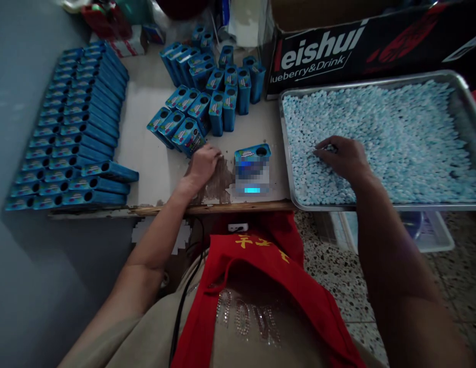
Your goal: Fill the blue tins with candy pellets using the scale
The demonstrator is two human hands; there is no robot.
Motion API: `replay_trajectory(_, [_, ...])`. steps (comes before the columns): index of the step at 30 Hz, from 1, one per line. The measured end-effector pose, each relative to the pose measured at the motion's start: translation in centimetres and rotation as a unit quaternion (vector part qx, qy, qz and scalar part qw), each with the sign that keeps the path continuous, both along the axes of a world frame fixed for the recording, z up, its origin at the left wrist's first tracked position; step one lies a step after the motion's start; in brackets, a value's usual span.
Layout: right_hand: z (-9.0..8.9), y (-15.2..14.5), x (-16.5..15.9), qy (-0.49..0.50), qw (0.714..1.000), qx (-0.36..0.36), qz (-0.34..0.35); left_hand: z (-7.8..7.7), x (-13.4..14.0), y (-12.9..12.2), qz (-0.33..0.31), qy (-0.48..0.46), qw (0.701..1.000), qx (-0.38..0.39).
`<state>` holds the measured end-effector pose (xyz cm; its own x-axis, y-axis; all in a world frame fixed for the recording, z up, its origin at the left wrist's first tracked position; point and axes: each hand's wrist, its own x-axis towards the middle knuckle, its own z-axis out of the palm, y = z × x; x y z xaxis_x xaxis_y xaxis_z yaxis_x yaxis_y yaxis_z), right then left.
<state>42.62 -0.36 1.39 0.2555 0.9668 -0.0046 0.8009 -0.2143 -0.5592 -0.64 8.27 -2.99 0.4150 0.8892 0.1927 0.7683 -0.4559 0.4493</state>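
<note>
My right hand (343,156) is over the metal tray (289,179) of small pale-blue candies (406,138). Its thumb and fingers are pinched together at the candies' surface. Close to the front edge of the table, my left hand (203,166) rests with its fingers curled in beside the nearest blue candy box (188,135). Whatever those fingers hold, if anything, is hidden. Between my hands another blue box (253,152) with a dark round hole in its top stands upright; its lower part is pixelated, above a bright cyan strip.
Several blue boxes with holes (222,97) stand loosely mid-table. Long packed rows of them (80,117) line the left side by the wall. A black printed carton (337,51) stands behind the tray. The table's worn wooden edge (230,206) is nearest my red apron (261,250).
</note>
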Motion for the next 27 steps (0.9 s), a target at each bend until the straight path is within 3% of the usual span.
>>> replay_trajectory(5, [-0.1, 0.1, 0.1, -0.004, 1.0, 0.008, 0.024, -0.3, 0.2, -0.5, -0.021, 0.021, 0.999, 0.031])
replay_trajectory(11, [0.7, -0.2, -0.8, 0.009, 1.0, 0.018, -0.007, -0.6, 1.3, 0.3, 0.024, -0.015, 0.999, 0.032])
replay_trajectory(14, [1.4, -0.6, -1.1, 0.026, 0.999, 0.018, -0.019, 0.1, 1.4, 0.4, 0.086, -0.045, 0.995, 0.014])
replay_trajectory(18, [1.8, -0.6, -1.2, 0.055, 0.998, 0.001, -0.001, 3.2, 1.4, 0.1, 0.137, -0.135, 0.981, 0.03])
replay_trajectory(23, [1.4, -0.4, -1.4, 0.042, 0.999, 0.016, 0.022, 8.8, 4.0, -1.0, 0.052, -0.199, 0.976, 0.072])
replay_trajectory(27, [0.9, -0.4, -1.2, 0.027, 0.999, 0.04, 0.012, 10.8, 8.6, -1.4, -0.012, -0.23, 0.973, 0.026])
